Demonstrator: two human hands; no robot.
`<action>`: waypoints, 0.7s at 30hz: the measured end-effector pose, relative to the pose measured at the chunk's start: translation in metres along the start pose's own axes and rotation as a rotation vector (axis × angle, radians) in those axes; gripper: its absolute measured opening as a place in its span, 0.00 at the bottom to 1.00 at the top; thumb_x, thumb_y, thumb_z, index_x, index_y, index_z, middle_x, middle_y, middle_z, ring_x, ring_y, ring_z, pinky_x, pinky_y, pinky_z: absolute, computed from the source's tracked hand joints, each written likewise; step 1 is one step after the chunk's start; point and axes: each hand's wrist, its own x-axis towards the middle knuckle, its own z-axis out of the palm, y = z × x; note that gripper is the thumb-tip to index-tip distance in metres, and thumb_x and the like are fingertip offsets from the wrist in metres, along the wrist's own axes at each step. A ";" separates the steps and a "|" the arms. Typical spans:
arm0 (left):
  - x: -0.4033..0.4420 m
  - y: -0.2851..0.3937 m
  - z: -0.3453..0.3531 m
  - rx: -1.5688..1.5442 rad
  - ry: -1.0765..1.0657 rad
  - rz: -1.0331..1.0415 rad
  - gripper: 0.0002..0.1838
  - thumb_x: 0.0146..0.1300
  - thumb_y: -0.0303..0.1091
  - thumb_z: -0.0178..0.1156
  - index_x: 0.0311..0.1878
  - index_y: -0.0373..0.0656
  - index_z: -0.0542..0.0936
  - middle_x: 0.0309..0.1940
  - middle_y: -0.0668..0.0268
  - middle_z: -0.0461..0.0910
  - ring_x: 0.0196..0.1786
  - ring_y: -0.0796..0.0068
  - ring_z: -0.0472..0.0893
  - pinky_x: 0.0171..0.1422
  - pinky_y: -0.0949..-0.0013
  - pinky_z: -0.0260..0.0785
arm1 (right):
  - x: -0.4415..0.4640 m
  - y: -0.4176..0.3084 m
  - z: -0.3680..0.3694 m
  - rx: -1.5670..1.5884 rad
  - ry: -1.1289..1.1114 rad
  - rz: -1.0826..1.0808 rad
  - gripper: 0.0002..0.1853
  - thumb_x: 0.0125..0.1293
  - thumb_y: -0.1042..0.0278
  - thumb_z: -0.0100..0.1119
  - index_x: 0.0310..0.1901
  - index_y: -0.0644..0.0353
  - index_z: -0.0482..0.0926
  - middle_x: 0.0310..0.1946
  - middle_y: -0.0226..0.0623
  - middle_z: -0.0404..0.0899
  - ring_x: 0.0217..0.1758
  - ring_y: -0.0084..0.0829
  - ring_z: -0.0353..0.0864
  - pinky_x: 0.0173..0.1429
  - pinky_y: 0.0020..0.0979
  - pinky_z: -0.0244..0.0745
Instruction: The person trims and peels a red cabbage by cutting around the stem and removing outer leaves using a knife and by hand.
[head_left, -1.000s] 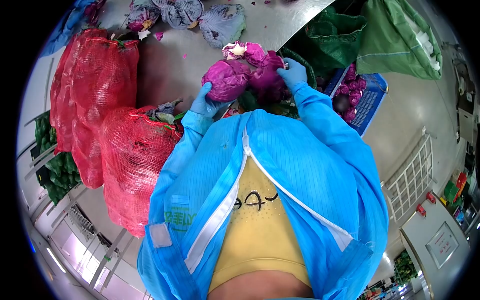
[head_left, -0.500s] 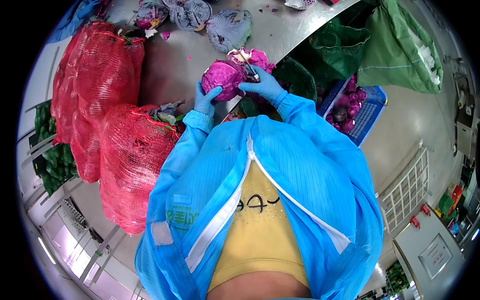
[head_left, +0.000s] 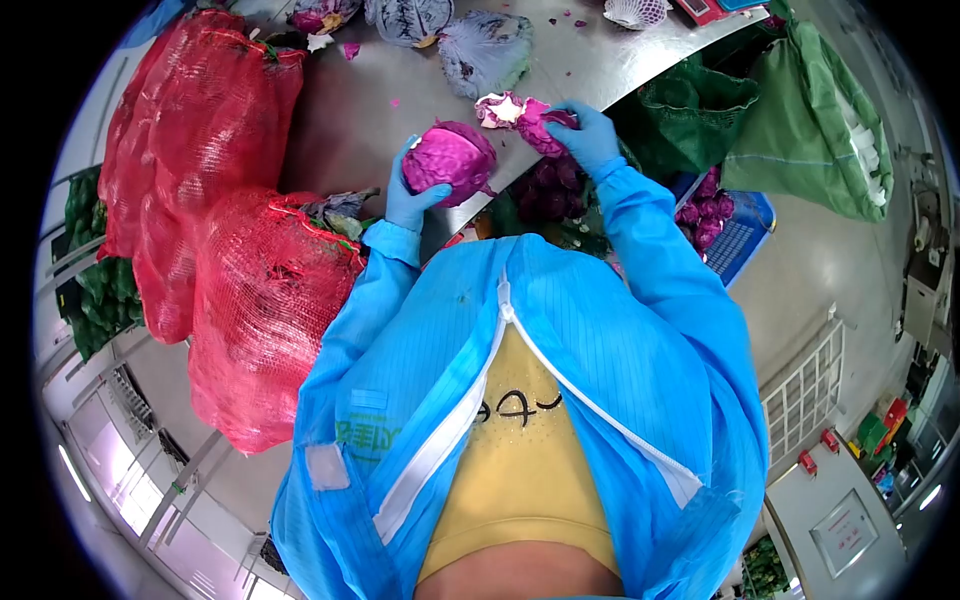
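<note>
Purple cabbage [head_left: 450,163] sits in your left hand [head_left: 410,193] near the tabletop's [head_left: 345,120] near edge, that grip curled around its left side. Your right hand [head_left: 590,138] has its fingers against purple leaf trimmings [head_left: 545,128]; you cannot tell whether that grip is closed on them. Grey-purple leaves [head_left: 487,52] lie farther off, red mesh sacks [head_left: 205,150] stand left, and a blue crate [head_left: 745,240] right.
</note>
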 end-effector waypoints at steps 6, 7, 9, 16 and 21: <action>-0.008 0.022 0.021 0.840 0.075 0.332 0.60 0.26 0.47 0.80 0.66 0.41 0.60 0.59 0.58 0.62 0.61 0.61 0.66 0.68 0.61 0.59 | -0.030 -0.020 -0.008 -0.380 -0.092 -0.055 0.28 0.49 0.55 0.69 0.50 0.61 0.75 0.46 0.46 0.73 0.50 0.43 0.74 0.54 0.36 0.70; -0.009 0.025 0.024 0.880 0.062 0.355 0.60 0.25 0.47 0.81 0.66 0.42 0.60 0.59 0.58 0.62 0.61 0.60 0.66 0.68 0.60 0.59 | -0.034 -0.017 0.002 -0.315 -0.043 -0.044 0.27 0.50 0.56 0.68 0.50 0.61 0.75 0.45 0.45 0.74 0.50 0.42 0.75 0.54 0.36 0.71; -0.017 0.029 0.036 0.941 0.067 0.379 0.60 0.24 0.45 0.81 0.66 0.45 0.59 0.58 0.55 0.61 0.61 0.54 0.64 0.68 0.58 0.59 | -0.041 -0.011 0.028 -0.199 0.042 -0.090 0.23 0.55 0.58 0.65 0.49 0.62 0.75 0.43 0.45 0.76 0.49 0.43 0.76 0.52 0.36 0.71; -0.032 0.013 0.052 1.018 0.164 0.471 0.60 0.25 0.42 0.79 0.65 0.44 0.55 0.59 0.51 0.58 0.62 0.50 0.61 0.67 0.53 0.57 | -0.080 -0.047 0.065 -0.345 -0.181 0.014 0.31 0.66 0.42 0.47 0.68 0.42 0.57 0.31 0.48 0.81 0.31 0.49 0.80 0.33 0.45 0.73; -0.031 0.005 0.040 0.996 0.075 0.526 0.60 0.29 0.42 0.79 0.65 0.42 0.52 0.63 0.49 0.55 0.67 0.51 0.58 0.69 0.54 0.55 | -0.085 -0.046 0.066 -0.393 -0.284 0.145 0.32 0.68 0.40 0.36 0.71 0.38 0.47 0.29 0.51 0.80 0.28 0.51 0.79 0.29 0.48 0.70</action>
